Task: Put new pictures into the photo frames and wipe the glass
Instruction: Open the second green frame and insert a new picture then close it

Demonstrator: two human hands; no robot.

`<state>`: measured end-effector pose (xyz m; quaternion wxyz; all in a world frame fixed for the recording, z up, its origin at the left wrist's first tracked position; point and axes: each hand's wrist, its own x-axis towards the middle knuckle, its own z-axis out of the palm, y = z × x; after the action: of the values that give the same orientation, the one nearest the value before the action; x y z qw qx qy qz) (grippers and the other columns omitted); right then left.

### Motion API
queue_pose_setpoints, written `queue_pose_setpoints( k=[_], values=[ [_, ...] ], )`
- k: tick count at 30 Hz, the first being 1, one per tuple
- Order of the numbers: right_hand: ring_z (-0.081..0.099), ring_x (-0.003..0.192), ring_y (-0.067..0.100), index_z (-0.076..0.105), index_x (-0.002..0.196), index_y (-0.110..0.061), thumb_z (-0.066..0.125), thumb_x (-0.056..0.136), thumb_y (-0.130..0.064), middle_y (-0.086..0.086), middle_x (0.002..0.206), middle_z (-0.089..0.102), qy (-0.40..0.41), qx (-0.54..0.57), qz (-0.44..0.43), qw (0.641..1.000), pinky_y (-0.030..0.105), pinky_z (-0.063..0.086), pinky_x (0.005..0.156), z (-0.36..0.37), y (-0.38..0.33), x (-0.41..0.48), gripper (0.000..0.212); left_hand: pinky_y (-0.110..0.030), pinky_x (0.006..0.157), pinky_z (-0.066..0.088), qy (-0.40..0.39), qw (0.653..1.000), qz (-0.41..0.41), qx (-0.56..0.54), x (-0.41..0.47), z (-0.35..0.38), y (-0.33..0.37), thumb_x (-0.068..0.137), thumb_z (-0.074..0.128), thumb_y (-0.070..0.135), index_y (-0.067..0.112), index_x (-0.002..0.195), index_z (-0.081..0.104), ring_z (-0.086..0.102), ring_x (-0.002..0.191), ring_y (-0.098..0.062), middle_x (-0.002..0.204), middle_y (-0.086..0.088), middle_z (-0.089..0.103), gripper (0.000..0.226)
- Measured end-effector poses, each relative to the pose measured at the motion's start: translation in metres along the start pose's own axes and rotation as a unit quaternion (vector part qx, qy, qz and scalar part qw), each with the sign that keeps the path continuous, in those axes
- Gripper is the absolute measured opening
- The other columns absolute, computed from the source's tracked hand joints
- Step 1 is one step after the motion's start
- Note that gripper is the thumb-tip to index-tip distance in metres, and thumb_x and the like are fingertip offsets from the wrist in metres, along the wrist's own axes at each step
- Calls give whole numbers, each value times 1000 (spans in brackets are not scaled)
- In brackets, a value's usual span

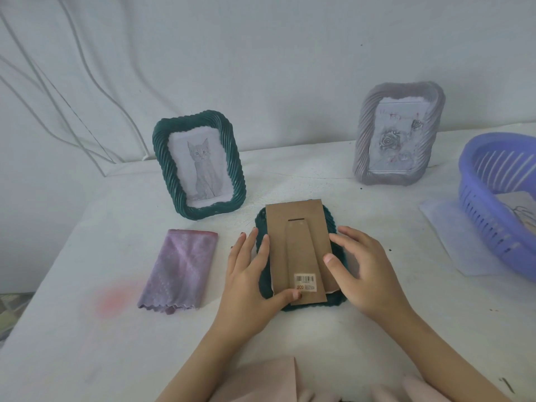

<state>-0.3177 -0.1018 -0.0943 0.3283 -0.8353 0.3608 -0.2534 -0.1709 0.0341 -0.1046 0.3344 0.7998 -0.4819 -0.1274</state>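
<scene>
We are pressing both hands flat, gripping nothing: our left hand [249,274] on the left edge and our right hand [362,271] on the brown cardboard backing [278,227] of the dark green ribbed photo frame [333,300], which is lying face down on the white table [87,329]. The backing's white barcode sticker [304,282] is showing an orange "200".

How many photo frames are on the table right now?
3: the green cat frame standing back left, the grey rose frame standing back right, and a green face-down frame at the front centre.
</scene>
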Motion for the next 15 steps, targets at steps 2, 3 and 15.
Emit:
queue_pose_setpoints(
  k=[2,3,15],
  values=[
    [29,118,-5,56,126,-21,58,86,-33,-8,133,47,2,0,-7,1000,18,20,102,2,0,0,42,-14,107,-4,6,1000,6,0,-1,1,-1,59,53,72,42,136,6,-18,134,11,143,31,-8,95],
    [30,118,-4,55,127,-21,55,84,-37,-8,132,48,7,-3,-14,1000,20,21,102,4,0,-1,46,-13,107,-4,9,1000,8,0,-1,1,-1,60,52,72,43,136,6,-17,135,10,143,31,-7,94],
    [53,91,-2,59,114,-37,64,82,-9,-16,88,61,22,101,2,995,2,35,82,0,-6,7,42,-20,112,3,2,999,10,-32,-1,2,-2,59,53,70,41,136,6,-10,131,18,129,44,3,94]
  ],
)
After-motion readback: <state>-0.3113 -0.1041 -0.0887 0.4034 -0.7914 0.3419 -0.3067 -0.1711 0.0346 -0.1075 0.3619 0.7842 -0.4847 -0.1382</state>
